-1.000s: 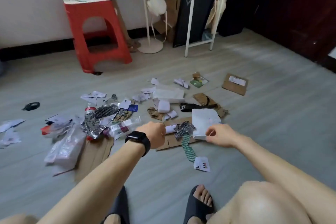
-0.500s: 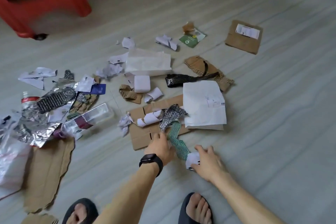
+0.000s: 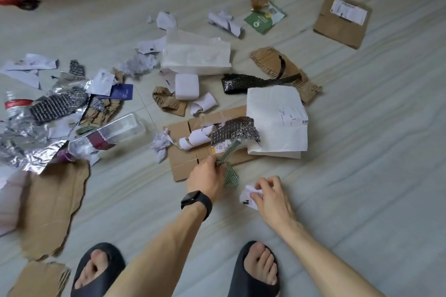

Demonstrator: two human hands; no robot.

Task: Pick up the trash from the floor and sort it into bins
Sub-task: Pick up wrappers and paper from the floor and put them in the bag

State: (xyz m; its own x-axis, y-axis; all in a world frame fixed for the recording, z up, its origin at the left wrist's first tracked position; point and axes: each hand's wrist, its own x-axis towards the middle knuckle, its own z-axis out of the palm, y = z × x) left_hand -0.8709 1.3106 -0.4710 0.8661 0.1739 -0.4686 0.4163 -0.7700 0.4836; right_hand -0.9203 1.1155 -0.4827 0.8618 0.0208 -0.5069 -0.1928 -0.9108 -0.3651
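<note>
1. Striped green strip [image 3: 230,171] — clamped in the left hand's [image 3: 205,179] grip at a cardboard sheet's [image 3: 183,169] near edge.
2. White paper scrap [image 3: 248,196], just beside it at the floor [image 3: 362,188], pinched in the right hand's [image 3: 270,194] grip.
3. Crumpled foil [image 3: 26,152] lies well left.

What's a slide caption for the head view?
Over a littered floor, left hand grips a green striped strip while right hand pinches a white paper scrap.

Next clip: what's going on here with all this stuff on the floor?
A person reaches down among litter strewn across the floor. The left hand grips a green striped strip that lies partly on a flat cardboard sheet. The right hand pinches a small white paper scrap. No bin is in view.
</note>
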